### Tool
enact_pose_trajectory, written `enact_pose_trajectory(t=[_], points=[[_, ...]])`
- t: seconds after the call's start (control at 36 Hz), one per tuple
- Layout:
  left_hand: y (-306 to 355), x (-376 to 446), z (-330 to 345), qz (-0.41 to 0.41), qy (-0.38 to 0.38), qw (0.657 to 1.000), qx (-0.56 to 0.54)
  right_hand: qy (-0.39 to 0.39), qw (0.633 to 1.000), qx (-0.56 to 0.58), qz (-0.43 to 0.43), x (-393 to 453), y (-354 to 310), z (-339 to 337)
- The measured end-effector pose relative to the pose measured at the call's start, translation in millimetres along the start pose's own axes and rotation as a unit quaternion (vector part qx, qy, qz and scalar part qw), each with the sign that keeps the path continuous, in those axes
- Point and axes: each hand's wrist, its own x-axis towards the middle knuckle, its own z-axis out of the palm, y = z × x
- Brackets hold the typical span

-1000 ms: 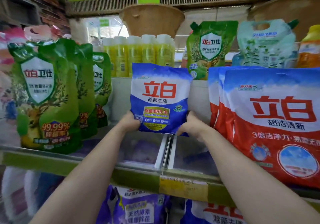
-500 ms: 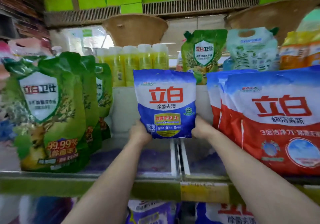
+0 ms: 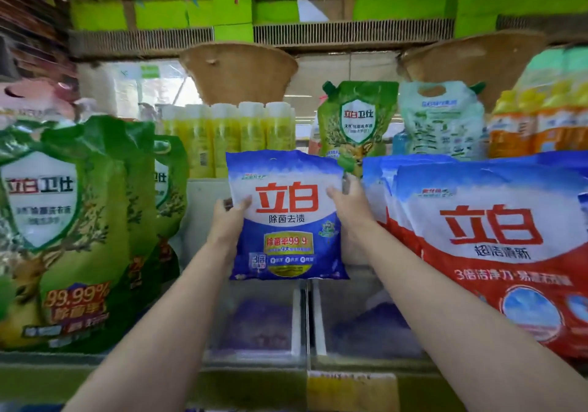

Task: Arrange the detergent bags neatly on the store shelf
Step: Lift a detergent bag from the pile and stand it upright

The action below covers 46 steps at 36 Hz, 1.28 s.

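At centre frame, a person's left hand (image 3: 229, 220) and right hand (image 3: 348, 203) grip the side edges of a blue detergent bag (image 3: 286, 217), holding it upright above the shelf (image 3: 254, 380). Green pouches (image 3: 63, 227) stand lower left, red-and-white bags (image 3: 496, 246) right; yellow bottles (image 3: 235, 138) line up behind.

Single head-worn wide-angle view. I look forward and slightly upward, close to the shelf (image 3: 254, 376), whose front edge crosses the lower frame. Both forearms enter from the bottom corners toward frame centre. I have no second view.
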Motion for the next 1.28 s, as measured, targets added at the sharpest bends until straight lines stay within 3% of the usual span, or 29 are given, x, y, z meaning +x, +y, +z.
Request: enact_pose_trajectory(t=[0.33, 0.5, 0.64, 0.75, 1.03, 1.14, 1.28], points=[[57, 6, -1, 0.098, -0.016, 0.995, 0.008, 0.045, 0.995, -0.006, -0.088, 10, -42, -15], [107, 14, 8, 0.171, -0.017, 0.985, 0.013, 0.037, 0.991, 0.078, -0.101, 25, -87, -20], [111, 13, 10, 0.153, -0.001, 0.986, 0.059, 0.021, 0.991, 0.115, -0.061, 28, -81, -19], [111, 14, 8, 0.143, 0.018, 0.989, 0.027, -0.007, 0.985, 0.159, -0.073, 31, -84, -20], [94, 36, -8, 0.139, 0.047, 0.957, 0.249, -0.004, 0.996, -0.03, -0.084, 30, -55, -24], [93, 49, -4, 0.136, 0.06, 0.958, 0.244, 0.008, 0.997, -0.022, -0.08, 35, -58, -22], [82, 55, 1, 0.075, 0.066, 0.979, 0.179, 0.028, 0.999, 0.014, -0.038, 36, -53, -11]])
